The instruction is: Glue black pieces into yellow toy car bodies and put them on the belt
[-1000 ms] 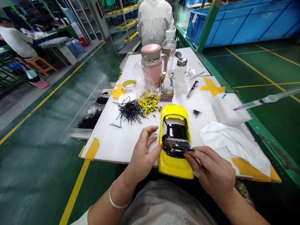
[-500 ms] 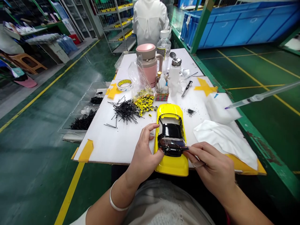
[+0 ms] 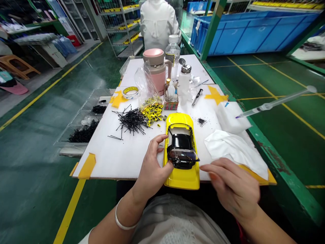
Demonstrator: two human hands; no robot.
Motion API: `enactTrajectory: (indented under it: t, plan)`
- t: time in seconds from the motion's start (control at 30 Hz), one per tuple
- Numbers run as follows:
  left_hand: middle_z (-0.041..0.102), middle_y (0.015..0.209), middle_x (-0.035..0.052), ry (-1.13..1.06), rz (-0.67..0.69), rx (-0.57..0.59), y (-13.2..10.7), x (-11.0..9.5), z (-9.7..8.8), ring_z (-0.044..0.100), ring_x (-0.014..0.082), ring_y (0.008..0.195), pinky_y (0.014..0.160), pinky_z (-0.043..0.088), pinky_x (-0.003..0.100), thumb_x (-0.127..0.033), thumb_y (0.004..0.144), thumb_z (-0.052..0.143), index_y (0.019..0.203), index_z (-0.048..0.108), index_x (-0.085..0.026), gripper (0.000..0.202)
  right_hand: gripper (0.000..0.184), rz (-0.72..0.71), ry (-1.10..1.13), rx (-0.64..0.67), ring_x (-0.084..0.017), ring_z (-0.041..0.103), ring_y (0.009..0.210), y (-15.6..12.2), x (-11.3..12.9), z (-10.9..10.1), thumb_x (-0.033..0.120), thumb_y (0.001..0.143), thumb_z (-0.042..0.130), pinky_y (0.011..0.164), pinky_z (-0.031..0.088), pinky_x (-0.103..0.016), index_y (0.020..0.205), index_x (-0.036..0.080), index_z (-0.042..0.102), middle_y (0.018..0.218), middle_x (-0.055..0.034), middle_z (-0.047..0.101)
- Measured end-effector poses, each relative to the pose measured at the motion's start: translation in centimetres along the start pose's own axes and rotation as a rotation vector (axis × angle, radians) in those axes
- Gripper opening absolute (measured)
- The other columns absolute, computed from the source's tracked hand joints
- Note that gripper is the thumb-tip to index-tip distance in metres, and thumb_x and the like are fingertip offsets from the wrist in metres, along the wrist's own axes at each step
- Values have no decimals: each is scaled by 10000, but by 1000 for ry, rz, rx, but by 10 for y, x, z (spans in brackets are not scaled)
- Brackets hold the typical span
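Observation:
A yellow model car body (image 3: 181, 179) with a black roof lies near the front edge of the white work surface. My left hand (image 3: 154, 162) grips its left side, the thumb near the rear window and the fingers along the door side. A clear, dark-edged window piece (image 3: 186, 155) sits tilted over the rear of the roof, its right end jutting past the car's side. Just right of the car is my right hand (image 3: 232, 183), partly blurred, fingers bent and apart from the thumb, with nothing visible in it.
Behind the car lie thin black rods (image 3: 132, 119) and small yellow-black parts (image 3: 153, 113). A pink mug (image 3: 156, 76), a pump bottle (image 3: 185, 79) and a tape roll (image 3: 130, 92) stand farther back. At right are a white cloth (image 3: 231, 147) and a syringe (image 3: 264, 106) on foam (image 3: 232, 120).
My right hand has let go of the window piece's right end and drawn slightly away to the right. My left hand keeps its hold on the car body. The view has shifted slightly.

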State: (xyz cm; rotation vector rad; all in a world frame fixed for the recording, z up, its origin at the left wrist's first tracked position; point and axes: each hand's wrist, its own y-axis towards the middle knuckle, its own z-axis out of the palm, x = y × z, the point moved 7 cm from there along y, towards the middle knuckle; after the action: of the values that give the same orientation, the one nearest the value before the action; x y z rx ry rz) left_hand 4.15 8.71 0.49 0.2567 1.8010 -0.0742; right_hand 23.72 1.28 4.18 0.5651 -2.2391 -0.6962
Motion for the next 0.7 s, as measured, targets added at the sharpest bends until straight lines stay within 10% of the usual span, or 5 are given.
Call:
enactTrajectory:
  t: [0.13,0.23,0.43,0.7]
  plan:
    - [556,1450,68,-1,0,5,-1,-1,0,510,244,1375,1107,440,427,-137,813,630,1379,502,-269,595,504,131,27,-180,-229,639,826,-8,-1,-26,394,1103,284,616,485,-339,1043,221,753,959,-97,613]
    - [559,1445,69,3,9,4,-1,-1,-1,510,244,1370,1102,440,427,-138,811,632,1378,502,-268,596,466,79,40,-24,-208,658,842,-8,9,-21,445,1105,325,614,515,-306,1158,206,722,1004,-100,637]
    - [550,1451,88,13,23,1,-1,0,-1,500,243,1376,1097,449,426,-125,800,619,1381,495,-238,605,319,1,3,119,-148,690,1001,-12,23,-4,-9,921,669,862,564,-209,1192,155,707,1139,-91,689]
    - [542,1450,97,6,22,1,-1,1,-1,496,258,1384,1109,453,443,-145,809,617,1373,489,-241,587,256,-141,-101,100,-198,740,1083,-10,31,4,24,968,585,962,609,-263,1133,137,745,1124,-128,759]
